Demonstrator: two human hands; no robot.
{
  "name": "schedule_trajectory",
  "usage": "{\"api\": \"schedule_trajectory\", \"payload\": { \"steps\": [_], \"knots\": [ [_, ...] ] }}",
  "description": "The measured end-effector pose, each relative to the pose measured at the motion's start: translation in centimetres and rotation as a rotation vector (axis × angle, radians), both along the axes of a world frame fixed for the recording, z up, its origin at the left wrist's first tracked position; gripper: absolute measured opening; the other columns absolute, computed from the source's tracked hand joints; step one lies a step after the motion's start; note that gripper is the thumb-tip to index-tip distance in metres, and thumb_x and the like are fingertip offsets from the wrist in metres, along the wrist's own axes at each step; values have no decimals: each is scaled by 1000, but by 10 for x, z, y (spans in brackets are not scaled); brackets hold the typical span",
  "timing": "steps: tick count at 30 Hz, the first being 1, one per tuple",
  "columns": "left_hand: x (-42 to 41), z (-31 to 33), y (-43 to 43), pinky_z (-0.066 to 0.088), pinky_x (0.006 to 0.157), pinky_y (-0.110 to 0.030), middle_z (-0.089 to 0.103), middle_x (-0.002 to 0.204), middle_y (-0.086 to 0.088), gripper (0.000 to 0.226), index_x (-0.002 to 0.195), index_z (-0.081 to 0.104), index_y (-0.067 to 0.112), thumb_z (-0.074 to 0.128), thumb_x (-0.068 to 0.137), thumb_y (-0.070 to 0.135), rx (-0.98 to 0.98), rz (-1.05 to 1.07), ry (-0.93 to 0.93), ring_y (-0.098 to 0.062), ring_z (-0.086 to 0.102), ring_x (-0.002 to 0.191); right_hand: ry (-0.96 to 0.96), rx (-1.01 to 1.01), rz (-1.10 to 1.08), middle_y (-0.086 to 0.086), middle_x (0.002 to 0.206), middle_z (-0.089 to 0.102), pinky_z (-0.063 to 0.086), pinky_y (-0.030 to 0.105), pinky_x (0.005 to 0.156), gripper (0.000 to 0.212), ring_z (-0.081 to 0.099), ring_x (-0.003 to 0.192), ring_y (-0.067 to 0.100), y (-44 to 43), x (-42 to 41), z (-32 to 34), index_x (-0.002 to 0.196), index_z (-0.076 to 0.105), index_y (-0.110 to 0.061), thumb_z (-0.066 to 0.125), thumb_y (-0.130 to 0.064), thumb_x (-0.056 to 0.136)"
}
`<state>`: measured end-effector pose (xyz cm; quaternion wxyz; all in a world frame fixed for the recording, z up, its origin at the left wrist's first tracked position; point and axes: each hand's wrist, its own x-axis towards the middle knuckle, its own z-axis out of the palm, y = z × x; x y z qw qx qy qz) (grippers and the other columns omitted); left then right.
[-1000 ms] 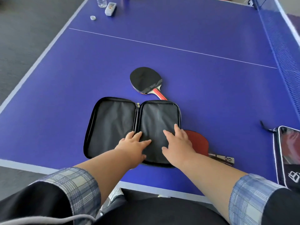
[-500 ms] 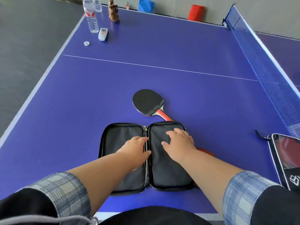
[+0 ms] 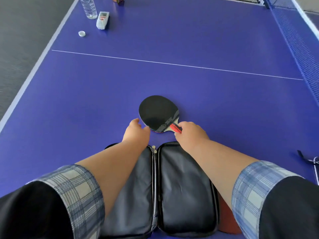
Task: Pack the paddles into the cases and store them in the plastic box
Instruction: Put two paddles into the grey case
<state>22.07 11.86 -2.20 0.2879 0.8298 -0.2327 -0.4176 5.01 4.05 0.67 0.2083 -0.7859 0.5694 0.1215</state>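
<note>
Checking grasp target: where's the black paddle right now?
Head view, centre: the black paddle lies flat on the table just beyond the open case, left hand at its blade edge, right hand on its handle.

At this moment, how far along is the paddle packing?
Done: the black case lies unzipped and open flat on the table, nothing inside it. In hand: the right hand is on the handle of the black paddle, which still lies on the table; the left hand is at its edge. Left: this paddle and the red paddle under the case are unpacked. No plastic box shows.
</note>
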Motion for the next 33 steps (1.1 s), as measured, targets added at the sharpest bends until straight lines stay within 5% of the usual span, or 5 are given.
{"api": "schedule_trajectory", "payload": {
  "steps": [5,10,19,23,33],
  "knots": [
    [-1,-20,-25,50,76,-35,59,84,12,61,148,37,19,47,88,21,34,264,127,-21,58,82,39,93,-13,8,101,62,39,33,62,21,57,83,31,-31,16,-19,100,53,-13,67,-25,91],
    [-8,-28,-36,30,50,-24,40,58,5,9,85,58,20,50,85,25,23,395,246,-20,37,52,-41,26,-17,7,90,56,29,31,50,11,47,70,29,-39,23,-28,92,50,-12,61,-11,87],
    [27,-8,-16,52,73,-30,78,89,2,53,138,38,36,59,90,27,-192,619,618,-16,76,79,-344,17,-79,1,119,56,51,37,77,38,61,95,25,-10,41,-5,123,55,-19,69,-24,88],
    [45,-9,30,55,92,-47,78,87,-2,59,143,38,27,59,88,23,-259,553,537,-24,76,81,-508,237,-278,-7,106,55,45,28,61,70,62,80,16,41,47,-1,136,36,-26,79,-31,81],
    [46,19,153,57,55,-23,72,110,-2,42,132,43,33,58,94,24,-104,360,443,-19,76,75,-587,468,-360,-2,126,66,54,46,97,107,65,111,20,166,39,-10,157,13,-32,83,-30,76]
  ]
}}
